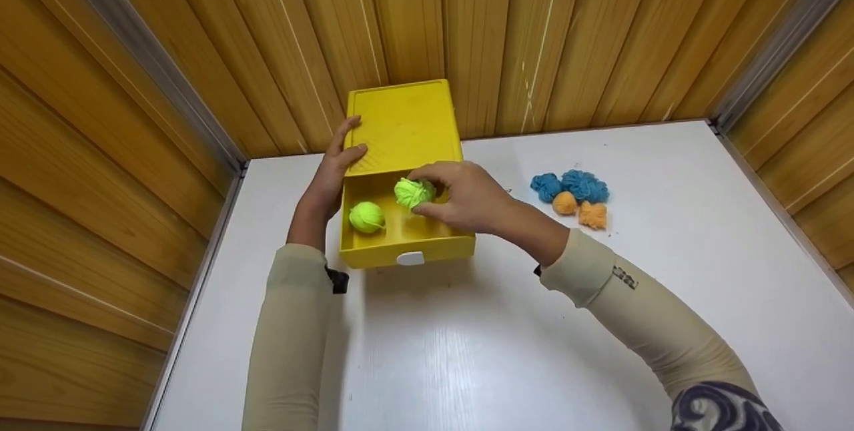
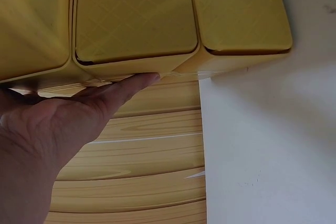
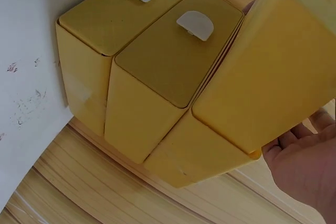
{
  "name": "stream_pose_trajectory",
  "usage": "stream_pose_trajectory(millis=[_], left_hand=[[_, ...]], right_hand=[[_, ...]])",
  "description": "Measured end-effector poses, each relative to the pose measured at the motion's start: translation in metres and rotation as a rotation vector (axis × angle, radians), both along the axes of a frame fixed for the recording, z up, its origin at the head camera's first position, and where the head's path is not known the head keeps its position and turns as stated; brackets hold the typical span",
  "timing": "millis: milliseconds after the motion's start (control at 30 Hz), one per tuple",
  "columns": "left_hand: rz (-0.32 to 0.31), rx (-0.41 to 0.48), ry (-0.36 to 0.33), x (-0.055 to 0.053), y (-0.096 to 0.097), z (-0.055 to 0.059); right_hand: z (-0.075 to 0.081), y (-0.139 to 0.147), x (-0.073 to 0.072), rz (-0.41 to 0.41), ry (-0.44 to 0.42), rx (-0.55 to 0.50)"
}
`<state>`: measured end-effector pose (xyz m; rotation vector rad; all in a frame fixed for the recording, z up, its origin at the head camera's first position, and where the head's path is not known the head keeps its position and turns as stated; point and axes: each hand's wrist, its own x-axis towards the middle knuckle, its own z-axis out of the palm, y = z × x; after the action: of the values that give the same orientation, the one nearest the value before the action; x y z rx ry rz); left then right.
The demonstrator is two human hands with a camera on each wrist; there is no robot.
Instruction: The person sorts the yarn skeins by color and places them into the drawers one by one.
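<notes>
A yellow drawer box (image 1: 405,125) stands at the back of the white table, its top drawer (image 1: 400,247) pulled out toward me. My right hand (image 1: 470,197) pinches a neon-green ball of yarn (image 1: 411,193) between thumb and fingers above that drawer. A second neon-green yarn ball (image 1: 367,217) lies in the drawer's left part. Against the box's left side rests my left hand (image 1: 331,174), with its thumb and a fingertip on the top edge. The right wrist view shows my right hand (image 3: 304,161) beyond the drawer; the held ball is hidden there.
Blue yarn bundles (image 1: 584,185) and two orange yarn pieces (image 1: 592,215) lie on the table (image 1: 534,351) to the right of the box. Two lower drawers (image 3: 163,59) with white handles are closed. Wood-patterned walls (image 1: 480,37) bound the table at the back and sides.
</notes>
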<state>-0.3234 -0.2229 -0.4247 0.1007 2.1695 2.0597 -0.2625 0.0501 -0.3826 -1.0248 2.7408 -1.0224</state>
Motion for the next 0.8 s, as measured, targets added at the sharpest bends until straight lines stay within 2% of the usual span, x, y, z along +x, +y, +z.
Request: stream_pose_trajectory(millis=[267, 467, 800], left_hand=[[0.003, 0.020, -0.004, 0.000, 0.001, -0.001], [-0.008, 0.023, -0.006, -0.001, 0.002, 0.000], [-0.006, 0.018, 0.000, 0.000, -0.002, -0.003]], right_hand=[[0.001, -0.010, 0.000, -0.039, -0.076, 0.158], [0.002, -0.015, -0.001, -0.041, -0.071, 0.268], [0.002, -0.021, -0.003, -0.011, -0.053, 0.378]])
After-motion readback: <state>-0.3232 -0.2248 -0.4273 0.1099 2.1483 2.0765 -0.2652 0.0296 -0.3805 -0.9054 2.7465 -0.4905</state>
